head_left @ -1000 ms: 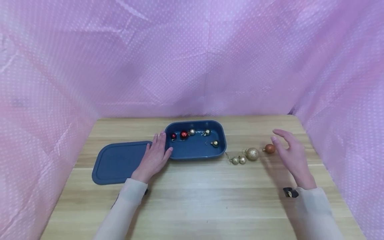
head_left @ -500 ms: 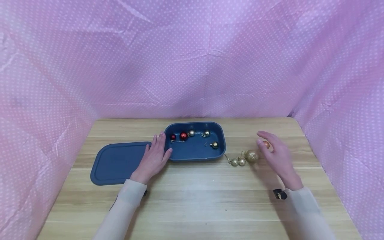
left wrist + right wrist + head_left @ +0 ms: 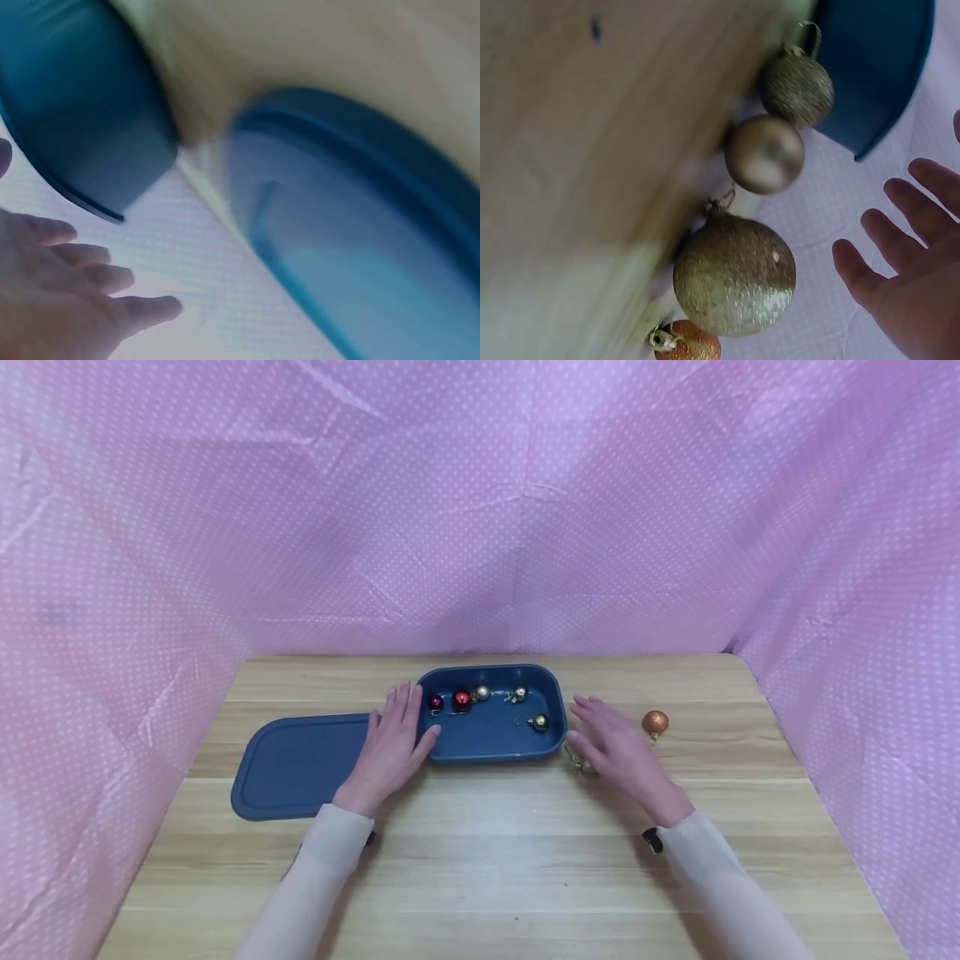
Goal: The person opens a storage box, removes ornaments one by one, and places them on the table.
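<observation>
Left hand (image 3: pixel 390 747) is laid flat, fingers straight, on the left end of the blue container (image 3: pixel 491 752), beside the lid (image 3: pixel 292 768). Right hand (image 3: pixel 618 752) is held open, fingers spread, over three gold baubles (image 3: pixel 735 274) on the table (image 3: pixel 480 860), just right of the container; nothing is gripped. Orange bauble (image 3: pixel 655 722) is seen farther right. Five small baubles (image 3: pixel 461 699) are seen inside the container.
</observation>
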`<state>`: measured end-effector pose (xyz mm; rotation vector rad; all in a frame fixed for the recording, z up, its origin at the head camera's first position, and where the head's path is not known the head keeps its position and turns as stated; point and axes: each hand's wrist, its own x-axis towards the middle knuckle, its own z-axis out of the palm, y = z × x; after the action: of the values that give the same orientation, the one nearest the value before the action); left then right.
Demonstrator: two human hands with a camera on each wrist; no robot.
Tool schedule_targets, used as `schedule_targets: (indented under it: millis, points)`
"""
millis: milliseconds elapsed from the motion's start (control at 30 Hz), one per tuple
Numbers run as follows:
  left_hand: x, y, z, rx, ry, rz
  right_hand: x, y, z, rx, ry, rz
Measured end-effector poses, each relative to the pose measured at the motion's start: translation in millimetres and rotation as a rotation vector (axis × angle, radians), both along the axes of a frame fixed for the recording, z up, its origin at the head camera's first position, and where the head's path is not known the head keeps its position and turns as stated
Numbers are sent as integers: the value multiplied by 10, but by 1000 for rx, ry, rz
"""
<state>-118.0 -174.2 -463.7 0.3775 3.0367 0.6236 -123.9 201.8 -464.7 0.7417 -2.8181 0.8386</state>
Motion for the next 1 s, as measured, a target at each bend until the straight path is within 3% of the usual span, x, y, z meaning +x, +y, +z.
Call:
schedule_targets:
  millis: [200,333,633,1000]
  points:
    - [-103,367,174,15,190,-145,-4,-63,-19,107,22,40]
    - [-197,623,240,77,220,-219,-6,-99,-9,103,-2,44]
    - [-490,1005,202,323,-106,-236,-46,-135,-28,81,-25,46]
    - [-687,1239,57,451,-335,-209,-43,-166,-71,81,-26,39]
